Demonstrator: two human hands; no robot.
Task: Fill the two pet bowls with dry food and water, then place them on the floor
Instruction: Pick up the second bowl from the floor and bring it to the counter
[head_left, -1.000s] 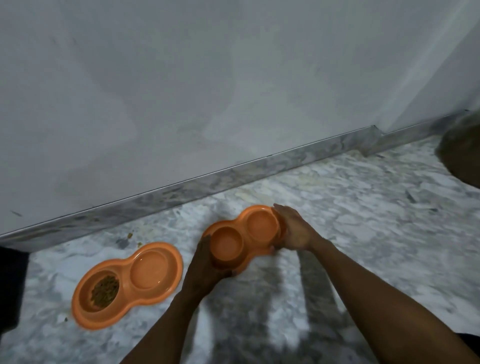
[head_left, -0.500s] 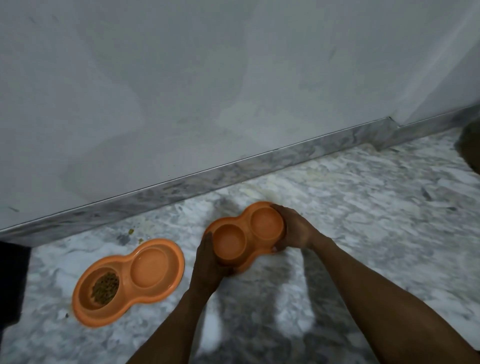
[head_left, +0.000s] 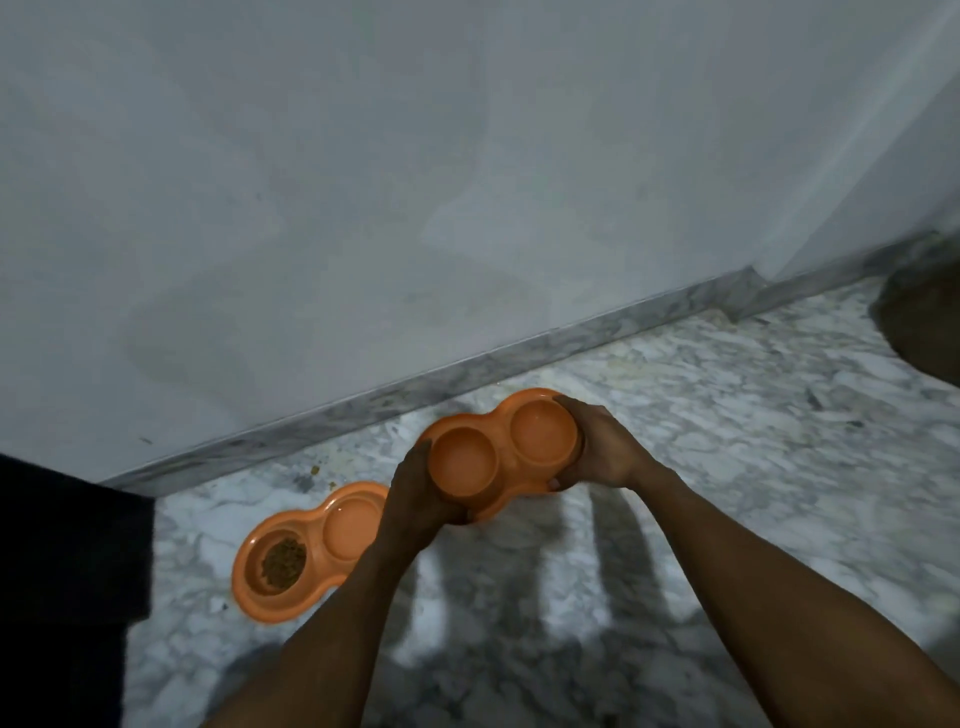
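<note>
Your two hands carry an orange double pet bowl (head_left: 501, 454) above the marble floor (head_left: 727, 467), near the grey skirting at the foot of the wall (head_left: 467, 182). Your left hand (head_left: 421, 493) wraps the end by the left well, fingers under the base; your right hand (head_left: 597, 452) clasps the far end, fingers curled over the rim. Both hands are closed on the dish, one at each end.

Both wells of the held dish look bare of dry food; whether either holds water cannot be told from this view. A second orange double bowl (head_left: 311, 551) rests on the floor just below and left of your left forearm, with brown kibble (head_left: 283, 561) in its left well and its right well showing no food.

The dish appears to be moulded plastic: stiff, light, smooth and likely slick if wet. It should not flex much, yet a tilt would send any water over the low rim or into the neighbouring well. The sound grip is the one you have, opposite ends with fingers beneath, keeping it level. Loose crumbs (head_left: 314, 470) lie by the skirting; set down clear of them so the base sits flat.
</note>
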